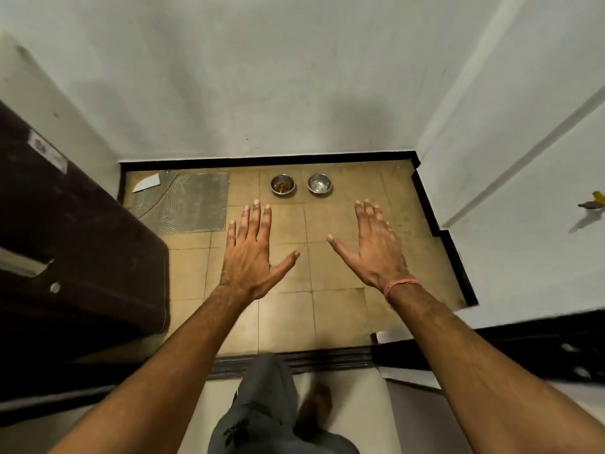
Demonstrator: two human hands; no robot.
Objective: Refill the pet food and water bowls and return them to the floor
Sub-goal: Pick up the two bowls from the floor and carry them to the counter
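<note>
While both hands (252,253) hover flat | bowls (283,184) near wall | tiles between

A floor of worn tan square tiles (330,267) fills the middle, edged by a black skirting strip (268,158) at 12 o'clock beneath a plain off-white plaster wall (262,77). At 3 o'clock stands a white panelled surface (523,158). A dark brown cabinet (65,240) looms at 9 o'clock. Toward 10 o'clock lies a grey ridged square mat (193,201), touching a white scrap (147,184). A dark threshold strip (294,358) crosses at 6 o'clock.
</note>
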